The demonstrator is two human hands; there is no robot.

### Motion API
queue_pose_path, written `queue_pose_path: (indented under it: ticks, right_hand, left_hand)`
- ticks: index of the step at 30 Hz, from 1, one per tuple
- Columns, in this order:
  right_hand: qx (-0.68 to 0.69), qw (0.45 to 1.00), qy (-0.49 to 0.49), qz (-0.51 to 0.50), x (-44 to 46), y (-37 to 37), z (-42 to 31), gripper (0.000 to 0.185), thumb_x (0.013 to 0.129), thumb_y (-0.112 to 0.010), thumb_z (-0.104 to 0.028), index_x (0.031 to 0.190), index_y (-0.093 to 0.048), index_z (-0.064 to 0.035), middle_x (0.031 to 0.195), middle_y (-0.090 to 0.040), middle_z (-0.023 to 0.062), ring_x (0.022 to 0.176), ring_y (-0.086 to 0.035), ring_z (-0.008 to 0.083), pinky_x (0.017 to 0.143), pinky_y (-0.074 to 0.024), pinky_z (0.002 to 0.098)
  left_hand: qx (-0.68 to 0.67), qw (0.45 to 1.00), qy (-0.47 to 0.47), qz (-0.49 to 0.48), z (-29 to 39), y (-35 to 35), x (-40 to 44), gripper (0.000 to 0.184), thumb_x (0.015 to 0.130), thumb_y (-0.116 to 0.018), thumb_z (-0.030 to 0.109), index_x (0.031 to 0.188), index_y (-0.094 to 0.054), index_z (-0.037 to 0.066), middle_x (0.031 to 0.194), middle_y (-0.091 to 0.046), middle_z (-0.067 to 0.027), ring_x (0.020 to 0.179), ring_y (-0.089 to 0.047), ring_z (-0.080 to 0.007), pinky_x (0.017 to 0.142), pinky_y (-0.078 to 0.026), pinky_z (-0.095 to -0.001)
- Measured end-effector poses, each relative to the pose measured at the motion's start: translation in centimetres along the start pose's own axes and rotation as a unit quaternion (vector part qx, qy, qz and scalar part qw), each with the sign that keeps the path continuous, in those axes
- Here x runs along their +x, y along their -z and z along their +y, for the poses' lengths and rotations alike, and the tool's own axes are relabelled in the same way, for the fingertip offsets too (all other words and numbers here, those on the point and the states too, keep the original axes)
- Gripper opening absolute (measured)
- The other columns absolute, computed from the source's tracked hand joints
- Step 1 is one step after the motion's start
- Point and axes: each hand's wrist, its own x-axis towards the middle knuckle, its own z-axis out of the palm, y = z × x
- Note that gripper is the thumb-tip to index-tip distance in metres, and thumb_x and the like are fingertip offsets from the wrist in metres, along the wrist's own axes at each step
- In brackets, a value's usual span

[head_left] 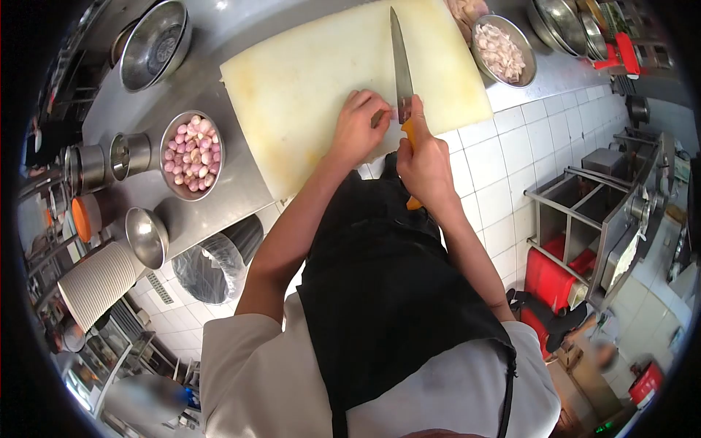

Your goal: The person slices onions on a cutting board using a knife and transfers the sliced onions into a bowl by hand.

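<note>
My right hand (427, 164) is wrapped round the orange handle of a kitchen knife (401, 62), its index finger along the top near the blade. The long blade points away from me over a large white cutting board (307, 80). Close to the blade's heel, my left hand (361, 125) is closed with curled fingers, at the board's near edge. A small pinkish piece, which looks like a shallot (394, 114), shows between its fingertips and the blade. Whole peeled shallots fill a metal bowl (165, 139) left of the board. A second metal bowl (531, 71) at the right holds pale cut pieces.
A metal colander (133, 62) stands at the back left of the steel counter (244, 186). An upturned-looking small metal bowl (147, 237) sits near the counter's left corner. Below it is a plastic-lined bin (208, 270). Metal bowls (558, 29) and a red-handled item (626, 55) lie at the far right.
</note>
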Motion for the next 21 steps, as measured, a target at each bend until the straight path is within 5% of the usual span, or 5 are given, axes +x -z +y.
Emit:
queue_pose_path:
  ticks: [7,10,21]
  right_hand:
    - [-0.019,0.999,0.029,0.04,-0.4,-3.2,2.0,0.074,0.083,-0.057,0.006,0.153,-0.031,0.0089,0.075,-0.068,0.0255,0.063,-0.067,0.042,0.059,-0.0528,0.0492]
    - [0.016,1.0,-0.025,-0.01,0.0,-0.7,0.6,0.074,0.085,-0.055,0.006,0.155,-0.03,0.0049,0.094,-0.071,0.0288,0.075,-0.069,0.0465,0.07,-0.0563,0.0489]
    - [-0.028,0.999,0.012,0.029,-0.5,-3.3,2.2,0.076,0.084,-0.059,0.004,0.154,-0.029,0.0079,0.09,-0.072,0.0281,0.07,-0.069,0.0433,0.063,-0.0556,0.0481]
  left_hand:
    - [-0.004,1.0,0.004,0.008,0.1,0.1,-0.2,0.008,0.08,-0.071,0.0,0.085,-0.068,0.006,0.093,-0.063,-0.0068,0.091,-0.058,-0.0312,0.079,-0.051,-0.0427]
    - [-0.007,1.0,-0.001,0.006,0.0,0.1,0.1,0.008,0.08,-0.071,0.0,0.086,-0.068,0.006,0.093,-0.063,-0.0068,0.091,-0.058,-0.0314,0.079,-0.051,-0.0426]
    - [-0.006,1.0,-0.007,0.012,-0.1,-0.1,-0.1,0.008,0.081,-0.07,0.001,0.086,-0.068,0.006,0.093,-0.063,-0.0065,0.091,-0.057,-0.0314,0.079,-0.051,-0.0428]
